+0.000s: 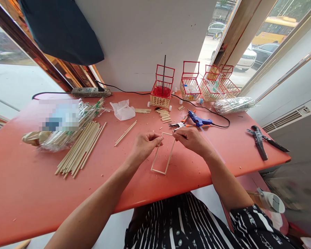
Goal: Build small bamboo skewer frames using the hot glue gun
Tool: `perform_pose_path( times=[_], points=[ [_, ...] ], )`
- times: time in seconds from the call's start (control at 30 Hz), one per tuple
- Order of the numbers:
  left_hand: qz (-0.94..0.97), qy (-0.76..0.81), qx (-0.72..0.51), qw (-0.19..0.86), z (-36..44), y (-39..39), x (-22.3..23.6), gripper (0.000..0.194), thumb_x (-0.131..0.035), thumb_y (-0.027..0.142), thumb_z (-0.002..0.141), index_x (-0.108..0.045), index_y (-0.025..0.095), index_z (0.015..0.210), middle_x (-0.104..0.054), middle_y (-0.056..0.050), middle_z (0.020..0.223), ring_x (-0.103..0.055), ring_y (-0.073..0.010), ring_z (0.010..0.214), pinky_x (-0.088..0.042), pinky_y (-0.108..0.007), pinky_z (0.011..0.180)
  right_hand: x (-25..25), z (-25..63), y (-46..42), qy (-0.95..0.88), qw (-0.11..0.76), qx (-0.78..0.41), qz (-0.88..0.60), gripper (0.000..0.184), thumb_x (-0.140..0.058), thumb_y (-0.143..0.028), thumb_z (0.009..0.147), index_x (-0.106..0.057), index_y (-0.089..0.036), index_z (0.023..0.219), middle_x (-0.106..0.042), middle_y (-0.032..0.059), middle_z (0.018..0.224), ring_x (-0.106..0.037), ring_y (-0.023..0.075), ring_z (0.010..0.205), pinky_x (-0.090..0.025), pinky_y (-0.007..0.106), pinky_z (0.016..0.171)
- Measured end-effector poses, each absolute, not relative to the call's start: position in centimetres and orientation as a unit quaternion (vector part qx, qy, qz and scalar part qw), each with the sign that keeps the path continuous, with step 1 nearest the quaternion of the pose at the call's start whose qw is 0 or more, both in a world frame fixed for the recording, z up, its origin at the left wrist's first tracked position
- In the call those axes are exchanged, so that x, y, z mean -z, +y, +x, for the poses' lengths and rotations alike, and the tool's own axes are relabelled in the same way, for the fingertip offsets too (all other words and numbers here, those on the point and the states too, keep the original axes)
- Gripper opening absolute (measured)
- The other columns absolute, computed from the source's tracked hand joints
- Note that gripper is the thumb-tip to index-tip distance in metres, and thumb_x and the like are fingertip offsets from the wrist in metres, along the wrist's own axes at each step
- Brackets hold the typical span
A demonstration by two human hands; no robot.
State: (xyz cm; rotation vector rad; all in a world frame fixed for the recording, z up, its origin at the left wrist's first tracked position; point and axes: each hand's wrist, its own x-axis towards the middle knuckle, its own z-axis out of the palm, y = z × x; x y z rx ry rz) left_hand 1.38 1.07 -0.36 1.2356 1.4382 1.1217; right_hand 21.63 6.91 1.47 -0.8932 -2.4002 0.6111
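A narrow rectangular frame of thin wooden sticks (pixel 159 171) is between my hands, its short near end toward me. My left hand (pixel 147 143) pinches its far left corner between thumb and fingers. At the far right corner, my right hand (pixel 188 137) has its fingers closed on the same frame. Just beyond my right hand lie a blue glue gun (pixel 199 119) with a black cord and orange-handled pliers (pixel 180 124). A clear glue stick (pixel 214 147) seems to extend from near the gun, partly behind my right hand.
Long wooden sticks (pixel 79 152) lie in a pile at left, beside plastic-wrapped bundles (pixel 59 141). Short cut sticks (pixel 163 115) and a white plastic bag (pixel 123 110) are farther back. Small red-trimmed stick carts (pixel 160 100) stand along the wall. Black-handled cutters (pixel 260 143) lie at right.
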Motion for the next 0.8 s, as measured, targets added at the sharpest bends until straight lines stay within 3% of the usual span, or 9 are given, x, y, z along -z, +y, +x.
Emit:
perform_pose_path(
  times=[0.8],
  points=[
    [0.5,0.586,-0.45,0.452,1.41,1.01,0.21,0.023,-0.07,0.039,0.069,-0.072,0.017,0.066,-0.071,-0.005,0.064,-0.061,-0.0162,0.062,-0.048,-0.028,0.063,-1.47,21.67,6.87,-0.883,0.25,-0.222,-0.329,0.035,-0.051,-0.027,0.099,-0.052,-0.018,0.065,-0.055,-0.0009,0.062,-0.048,0.0123,0.061,-0.033,0.026,0.064]
  ],
)
